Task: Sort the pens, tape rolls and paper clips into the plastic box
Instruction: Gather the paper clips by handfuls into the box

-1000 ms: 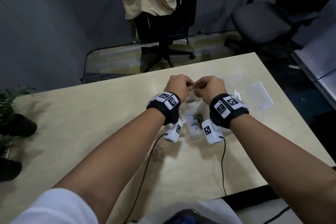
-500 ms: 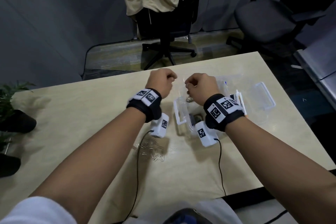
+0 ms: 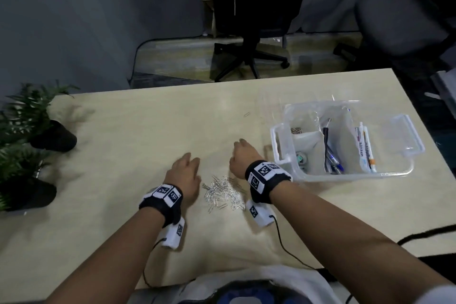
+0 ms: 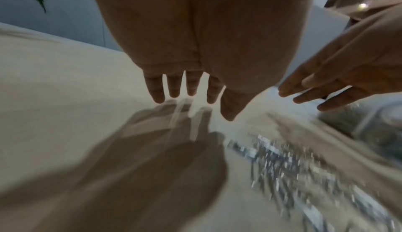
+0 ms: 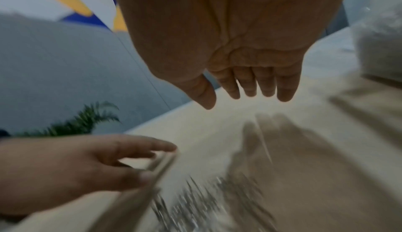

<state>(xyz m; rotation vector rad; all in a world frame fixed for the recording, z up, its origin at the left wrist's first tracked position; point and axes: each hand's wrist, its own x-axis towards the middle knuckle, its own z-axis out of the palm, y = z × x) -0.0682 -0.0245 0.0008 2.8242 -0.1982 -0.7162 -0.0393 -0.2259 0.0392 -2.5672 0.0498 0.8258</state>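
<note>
Hands, left hand and right hand, fingers straight, empty, flanking loose paper clips.

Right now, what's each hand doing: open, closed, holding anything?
Left hand: open, fingers straight, holding nothing.
Right hand: open, fingers straight, holding nothing.

Both forearms are bare. Each wrist wears a black band topped with white tiles printed with black square markers. Under each band hangs a white camera block bearing another marker, with a thin black cable trailing back. White short sleeves show at the shoulders.
</note>
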